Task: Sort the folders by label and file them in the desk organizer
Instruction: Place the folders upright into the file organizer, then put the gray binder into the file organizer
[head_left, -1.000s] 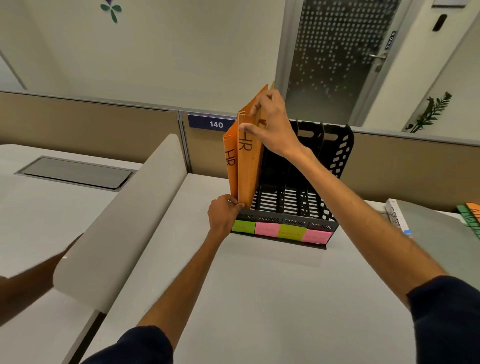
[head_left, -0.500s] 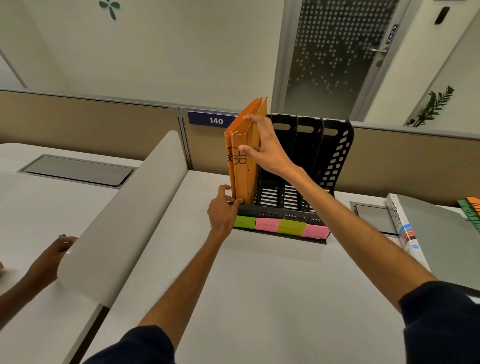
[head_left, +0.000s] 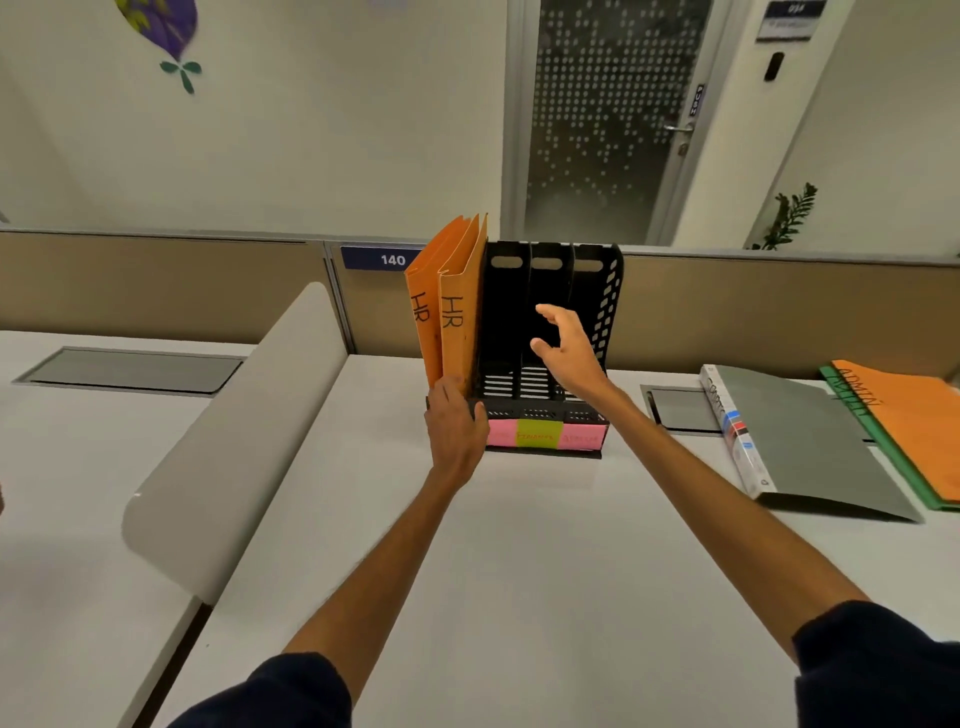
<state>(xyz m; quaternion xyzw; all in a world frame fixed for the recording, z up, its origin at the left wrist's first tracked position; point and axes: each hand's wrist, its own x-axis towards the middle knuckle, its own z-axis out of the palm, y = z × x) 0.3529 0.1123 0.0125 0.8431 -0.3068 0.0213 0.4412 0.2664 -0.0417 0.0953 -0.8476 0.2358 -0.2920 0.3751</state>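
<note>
1. Orange HR folders (head_left: 457, 312) stand in the organizer's (head_left: 609, 291) leftmost slot.
2. Your left hand (head_left: 456, 431) rests against its front corner — grip apart.
3. Your right hand (head_left: 569, 348) hovers before the slots — grip apart, empty.

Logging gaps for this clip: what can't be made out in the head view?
Head view, black plastic desk organizer: leftmost front label hidden by left hand.
Pink and green sticky labels: writing too blurred.
Green flat folder: covered by orange ADMIN folder, cut by right edge.

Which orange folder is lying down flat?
The ADMIN folder, at the far right of the desk. The two HR folders stand upright in the black organizer, in its leftmost slot.
</note>
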